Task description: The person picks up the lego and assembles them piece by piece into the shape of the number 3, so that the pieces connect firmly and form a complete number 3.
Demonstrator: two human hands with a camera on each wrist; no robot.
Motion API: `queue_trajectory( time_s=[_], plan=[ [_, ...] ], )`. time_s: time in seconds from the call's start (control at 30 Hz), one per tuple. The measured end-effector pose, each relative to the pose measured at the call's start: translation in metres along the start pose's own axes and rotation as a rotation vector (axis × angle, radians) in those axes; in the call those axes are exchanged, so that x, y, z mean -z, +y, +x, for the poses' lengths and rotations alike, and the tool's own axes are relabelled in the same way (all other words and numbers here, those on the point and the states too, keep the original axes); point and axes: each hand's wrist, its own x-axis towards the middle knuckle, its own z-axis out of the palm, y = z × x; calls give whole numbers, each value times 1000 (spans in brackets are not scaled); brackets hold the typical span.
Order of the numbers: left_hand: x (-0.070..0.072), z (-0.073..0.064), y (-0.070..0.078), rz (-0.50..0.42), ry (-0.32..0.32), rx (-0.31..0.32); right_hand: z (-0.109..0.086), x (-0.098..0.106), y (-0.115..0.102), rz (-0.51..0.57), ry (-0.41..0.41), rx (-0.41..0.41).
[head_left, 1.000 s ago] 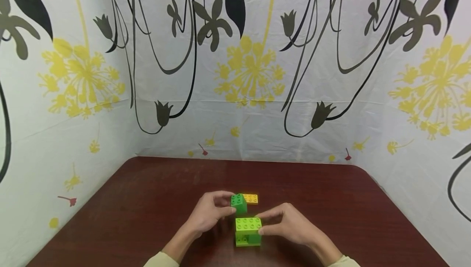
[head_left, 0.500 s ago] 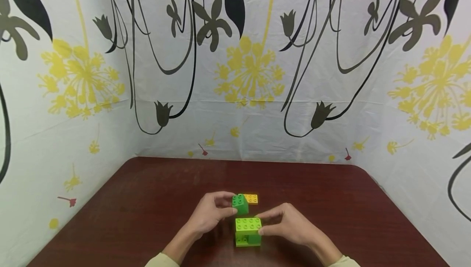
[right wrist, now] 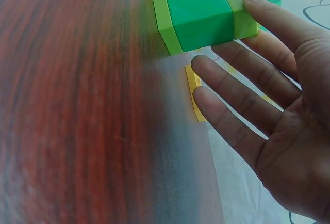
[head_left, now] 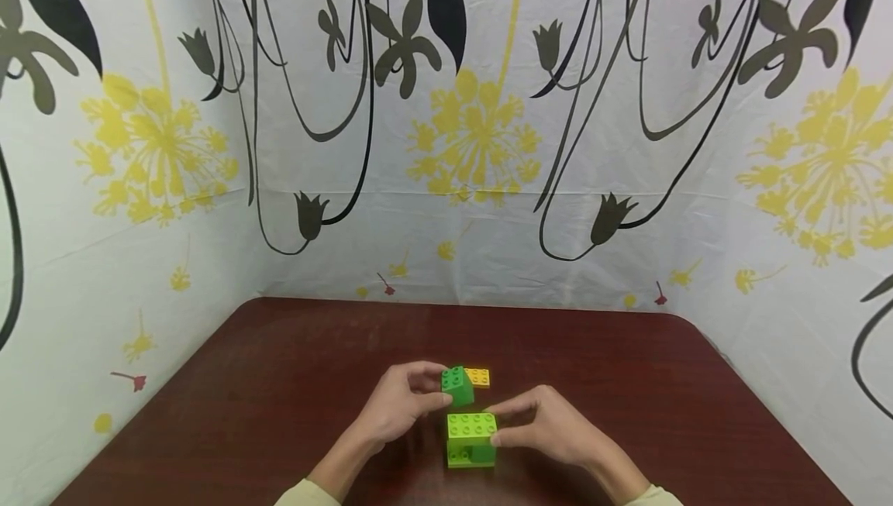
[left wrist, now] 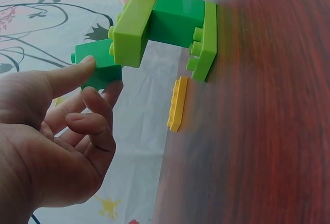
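Observation:
My left hand [head_left: 401, 404] pinches a green toy building brick [head_left: 458, 391] between thumb and fingers. In the left wrist view this green brick [left wrist: 100, 52] is off the table, close to the top of a small stack. That stack has a thin lime base brick [left wrist: 209, 43], a green brick [left wrist: 178, 20] at one end of it and a long lime brick [left wrist: 133, 30] on top, with a gap beneath its other end. My right hand [head_left: 547, 425] holds the top lime brick [right wrist: 242, 15] at its right end by thumb and finger, the other fingers spread out.
A flat yellow brick [head_left: 480, 377] lies on the dark red-brown table [head_left: 335, 335], behind the stack and partly covered by the held green brick in the head view. A white floral-patterned cloth [head_left: 460, 258] hangs around the table's back and sides.
The green brick in my left hand has shifted slightly to the right and turned a little, covering more of the yellow brick. My right hand and the stack stay put.

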Motion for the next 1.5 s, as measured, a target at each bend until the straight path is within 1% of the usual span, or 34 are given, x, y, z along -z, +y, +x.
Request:
queue_trajectory(
  time_s=[0.13,0.3,0.6,0.93,1.2,1.5],
  plan=[
    [0,-1,0,-5,-7,10,0,0,1,25,-4,5],
    [1,-2,2,-11,-17,12,1,-1,0,50,-8,-8],
    [-1,-4,5,-49,-43,-1,0,-2,0,14,-7,-16],
    [-1,-4,5,-55,-61,-2,0,-1,0,39,-25,-1],
    [-2,-4,7,-65,-75,-15,0,-2,-1,38,-19,17],
    [-3,-5,8,-41,-99,-46,0,-1,-2,51,-18,2]
  ],
)
